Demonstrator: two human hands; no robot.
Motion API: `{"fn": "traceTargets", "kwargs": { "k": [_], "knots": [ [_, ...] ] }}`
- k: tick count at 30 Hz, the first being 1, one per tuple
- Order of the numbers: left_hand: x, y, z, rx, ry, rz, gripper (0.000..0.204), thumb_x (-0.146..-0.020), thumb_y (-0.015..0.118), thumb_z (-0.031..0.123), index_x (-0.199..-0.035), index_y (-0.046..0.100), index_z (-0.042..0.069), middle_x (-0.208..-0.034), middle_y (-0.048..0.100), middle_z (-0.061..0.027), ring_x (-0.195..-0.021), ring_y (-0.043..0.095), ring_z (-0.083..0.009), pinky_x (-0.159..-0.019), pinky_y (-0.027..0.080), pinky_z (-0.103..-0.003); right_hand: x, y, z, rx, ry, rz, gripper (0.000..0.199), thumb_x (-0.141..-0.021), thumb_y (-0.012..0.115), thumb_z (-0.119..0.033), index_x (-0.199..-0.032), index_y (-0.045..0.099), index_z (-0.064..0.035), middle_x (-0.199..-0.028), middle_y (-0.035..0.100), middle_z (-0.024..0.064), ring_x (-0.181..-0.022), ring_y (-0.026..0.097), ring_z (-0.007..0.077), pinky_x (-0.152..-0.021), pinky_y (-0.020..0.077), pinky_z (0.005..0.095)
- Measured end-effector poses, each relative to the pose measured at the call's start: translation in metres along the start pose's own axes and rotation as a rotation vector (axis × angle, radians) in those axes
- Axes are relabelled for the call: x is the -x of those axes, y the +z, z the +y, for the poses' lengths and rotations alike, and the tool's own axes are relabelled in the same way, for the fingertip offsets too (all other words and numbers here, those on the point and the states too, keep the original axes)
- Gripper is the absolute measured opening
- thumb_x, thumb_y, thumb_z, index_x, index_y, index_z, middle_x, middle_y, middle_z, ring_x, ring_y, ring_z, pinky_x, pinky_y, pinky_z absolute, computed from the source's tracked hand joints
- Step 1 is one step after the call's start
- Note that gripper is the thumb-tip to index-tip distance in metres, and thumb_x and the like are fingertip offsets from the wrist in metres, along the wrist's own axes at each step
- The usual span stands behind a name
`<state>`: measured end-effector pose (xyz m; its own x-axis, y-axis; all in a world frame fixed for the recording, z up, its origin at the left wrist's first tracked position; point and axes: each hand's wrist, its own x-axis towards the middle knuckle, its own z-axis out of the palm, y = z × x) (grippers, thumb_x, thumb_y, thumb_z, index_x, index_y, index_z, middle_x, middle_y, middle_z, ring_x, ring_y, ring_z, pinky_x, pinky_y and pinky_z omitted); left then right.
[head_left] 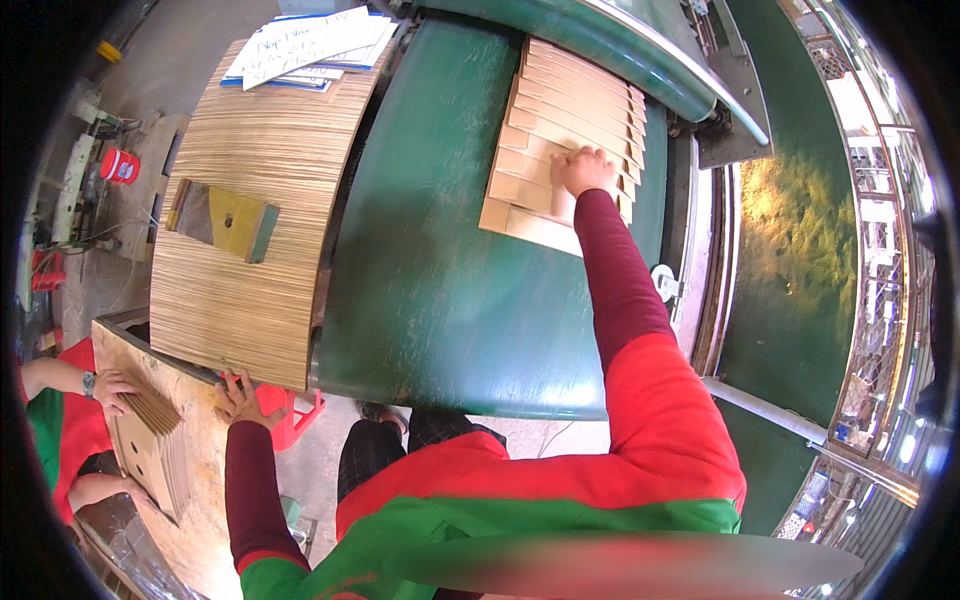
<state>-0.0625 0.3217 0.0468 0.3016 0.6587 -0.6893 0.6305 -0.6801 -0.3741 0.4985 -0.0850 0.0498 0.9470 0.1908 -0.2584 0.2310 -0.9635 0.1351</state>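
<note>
My right hand (588, 172) rests on a row of overlapping flat brown cardboard sheets (545, 150), its fingers bent slightly against the top surface and not gripping a sheet. These sheets lie fanned like shingles on a green conveyor belt (420, 250), their far end beneath a green roller (640, 55). My left hand (240, 402) is spread at the near edge of a long pack of cardboard sheets (270, 130) standing on edge; its fingertips touch or nearly touch that edge. A yellow-and-grey block (225, 220) sits on top of the pack.
Handwritten papers (315, 45) lie on the pack's far end. At the lower left, a co-worker's hands (115, 390) hold a stack of cardboard with holes (155, 450) on a wooden table (205, 480). A red stool (295, 415) stands below. Machine framing (735, 110) borders the belt's right side.
</note>
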Motion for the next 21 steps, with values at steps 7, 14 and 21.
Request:
{"fn": "traceTargets", "kwargs": {
  "k": [7, 14, 21],
  "knots": [
    [-0.002, 0.002, 0.0, 0.002, -0.029, -0.016, 0.134, -0.05, 0.081, 0.054, -0.151, -0.003, 0.024, -0.156, -0.017, -0.0096, -0.143, -0.009, -0.0389, -0.107, 0.011, -0.066, -0.048, 0.001, 0.028, -0.266, -0.21, 0.042, 0.05, -0.086, 0.05, -0.055, -0.107, 0.069, -0.0137, -0.12, 0.06, 0.0104, -0.117, 0.052, 0.0303, -0.099, 0.0379, 0.0448],
    [-0.005, 0.005, -0.001, 0.014, -0.061, -0.069, 0.137, -0.047, 0.084, 0.049, -0.15, -0.002, 0.023, -0.156, -0.014, -0.011, -0.142, -0.01, -0.0393, -0.107, 0.01, -0.066, -0.109, 0.001, 0.026, -0.418, -0.123, 0.024, 0.082, -0.087, 0.048, -0.058, -0.146, 0.023, -0.0053, -0.116, 0.063, 0.0197, -0.109, 0.059, 0.0348, -0.092, 0.0446, 0.04],
    [-0.006, 0.01, 0.0, 0.025, -0.095, -0.048, 0.136, -0.046, 0.084, 0.047, -0.15, 0.001, 0.02, -0.156, -0.011, -0.0126, -0.142, -0.008, -0.0399, -0.109, 0.007, -0.065, -0.147, -0.034, 0.029, -0.338, -0.081, -0.218, 0.062, -0.084, 0.053, -0.059, -0.122, 0.059, -0.0107, -0.119, 0.061, 0.0178, -0.112, 0.057, 0.0314, -0.099, 0.0411, 0.0377]
  ]
}}
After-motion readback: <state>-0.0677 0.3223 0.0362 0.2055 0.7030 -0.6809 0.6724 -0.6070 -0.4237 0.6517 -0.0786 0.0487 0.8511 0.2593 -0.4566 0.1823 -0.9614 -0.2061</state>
